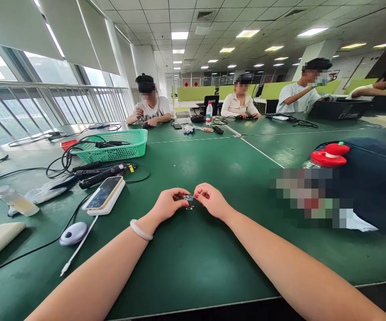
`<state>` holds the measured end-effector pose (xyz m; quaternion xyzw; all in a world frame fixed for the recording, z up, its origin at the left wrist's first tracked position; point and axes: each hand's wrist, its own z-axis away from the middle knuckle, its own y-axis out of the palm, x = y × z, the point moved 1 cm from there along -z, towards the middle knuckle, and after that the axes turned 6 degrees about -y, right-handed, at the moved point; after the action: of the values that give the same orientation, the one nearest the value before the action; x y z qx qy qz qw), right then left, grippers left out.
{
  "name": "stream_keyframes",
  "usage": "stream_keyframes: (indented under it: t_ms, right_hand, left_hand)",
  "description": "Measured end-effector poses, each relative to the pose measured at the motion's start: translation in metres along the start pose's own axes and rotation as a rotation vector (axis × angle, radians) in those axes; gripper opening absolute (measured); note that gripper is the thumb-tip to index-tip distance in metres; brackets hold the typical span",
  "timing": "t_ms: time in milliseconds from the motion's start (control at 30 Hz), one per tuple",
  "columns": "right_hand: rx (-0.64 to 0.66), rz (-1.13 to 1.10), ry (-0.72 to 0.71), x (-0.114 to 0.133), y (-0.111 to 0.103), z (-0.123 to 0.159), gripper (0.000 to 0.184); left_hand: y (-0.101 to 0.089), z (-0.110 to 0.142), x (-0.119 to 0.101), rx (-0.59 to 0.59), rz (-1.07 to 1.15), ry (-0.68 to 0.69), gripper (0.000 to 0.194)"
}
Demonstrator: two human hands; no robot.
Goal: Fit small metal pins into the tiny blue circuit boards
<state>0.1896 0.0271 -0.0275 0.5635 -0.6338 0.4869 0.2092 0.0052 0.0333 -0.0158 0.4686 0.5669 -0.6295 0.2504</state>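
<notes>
Between both hands, just above the green table [179,267], is a small circuit board [188,197]. My left hand [170,204] pinches its left side between thumb and fingers. At its right edge my right hand [213,200] is closed, thumb against fingertips; whatever it pinches there is too small to make out. Just below the board lies a small flat piece [189,208], light and dark in colour. A pale band circles my left wrist.
On the left are a phone [106,192] on a white power bank, a lilac round case [74,233], cables, a glove, a jar [15,200] and a green basket [112,147]. A dark bag [373,178] and red-lidded bottle [330,156] stand right. Several people sit opposite.
</notes>
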Motion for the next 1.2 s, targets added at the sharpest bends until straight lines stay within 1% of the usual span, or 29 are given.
stream_keyframes:
  t_ms: [133,233,367,667,867,1067,1133,1200]
  right_hand:
    - [-0.038,-0.026,-0.062,0.012,0.003,0.004,0.018]
    - [-0.048,-0.005,-0.054,0.018,0.004,0.005,0.017]
    - [-0.070,0.041,-0.033,0.017,0.003,0.006,0.018]
    - [-0.069,0.084,-0.020,0.019,0.003,0.006,0.020]
    - [-0.075,0.099,-0.018,0.018,0.004,0.005,0.017]
    - [-0.067,0.074,-0.033,0.019,0.007,0.005,0.013]
    - [-0.082,0.065,-0.042,0.020,0.006,0.004,0.011]
    - [-0.105,0.091,-0.018,0.020,0.003,0.004,0.011]
  left_hand:
    - [0.002,0.002,-0.003,0.007,0.027,0.025,0.026]
    - [0.003,0.002,-0.004,0.000,0.055,0.067,0.026]
    - [0.002,0.003,-0.005,-0.012,0.046,0.091,0.026]
    - [0.004,0.005,-0.006,-0.002,0.019,0.085,0.025]
    - [0.004,0.004,-0.004,0.022,0.074,0.069,0.026]
    - [0.006,0.005,-0.002,0.009,0.111,0.045,0.027]
    - [0.007,0.005,0.000,0.020,0.142,0.025,0.028]
    - [0.009,0.004,0.003,0.027,0.170,-0.005,0.029]
